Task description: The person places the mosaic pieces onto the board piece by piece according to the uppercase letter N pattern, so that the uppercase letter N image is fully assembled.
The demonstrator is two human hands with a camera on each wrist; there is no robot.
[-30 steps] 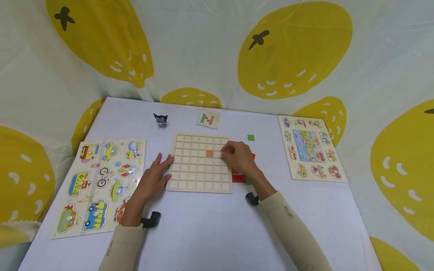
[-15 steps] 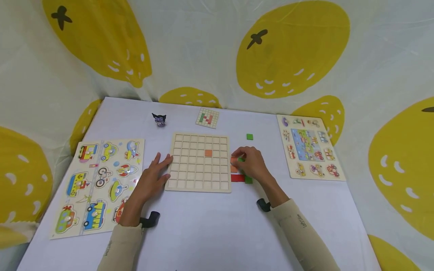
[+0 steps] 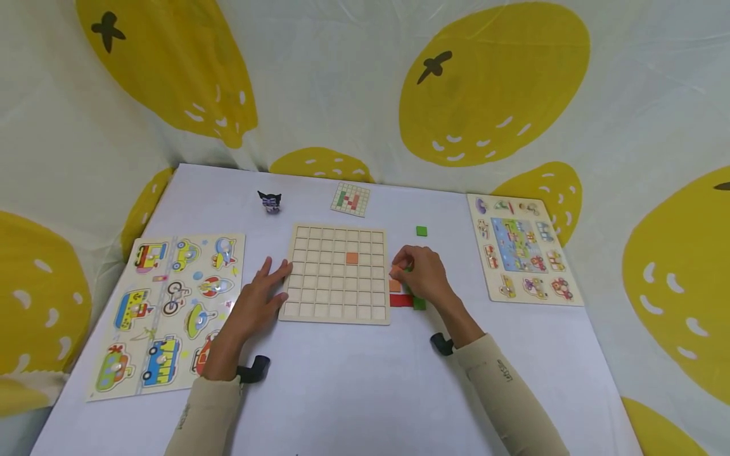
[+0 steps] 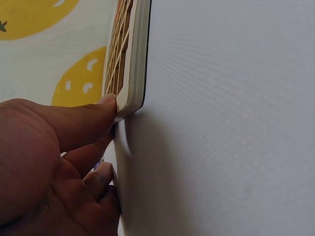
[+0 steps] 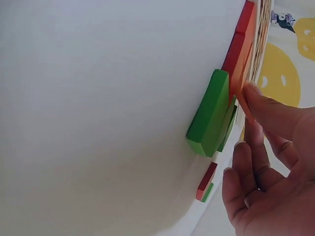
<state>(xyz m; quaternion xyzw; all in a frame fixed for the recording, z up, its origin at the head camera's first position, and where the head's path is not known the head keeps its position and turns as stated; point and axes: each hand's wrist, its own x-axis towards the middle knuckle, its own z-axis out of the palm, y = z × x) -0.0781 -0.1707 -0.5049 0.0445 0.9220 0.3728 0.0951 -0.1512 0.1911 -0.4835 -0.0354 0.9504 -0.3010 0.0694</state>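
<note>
Work over the white tabletop (image 3: 353, 380), leaving the gridded board (image 3: 335, 282) lying flat in the middle. Keep the board steady with the left hand (image 3: 256, 305), fingers spread and nearly straight, touching the left edge without gripping; probably best to press lightly, only enough to prevent sliding. Narrow the right hand (image 3: 423, 272) to no more than the present thumb-and-finger pinch, just right of the board. Glance at the pattern card (image 3: 350, 199) beyond the board rather than reaching over it. Before any sideways move, lift clear of the red tiles (image 3: 401, 301) and green tile (image 3: 419, 304), to avoid dragging neighbours. Finally, turn level the held orange tile (image 5: 245, 106), tilted in that pinch at the pile; for squareness, compare with the seated orange tile (image 3: 352, 258) in the grid.
</note>
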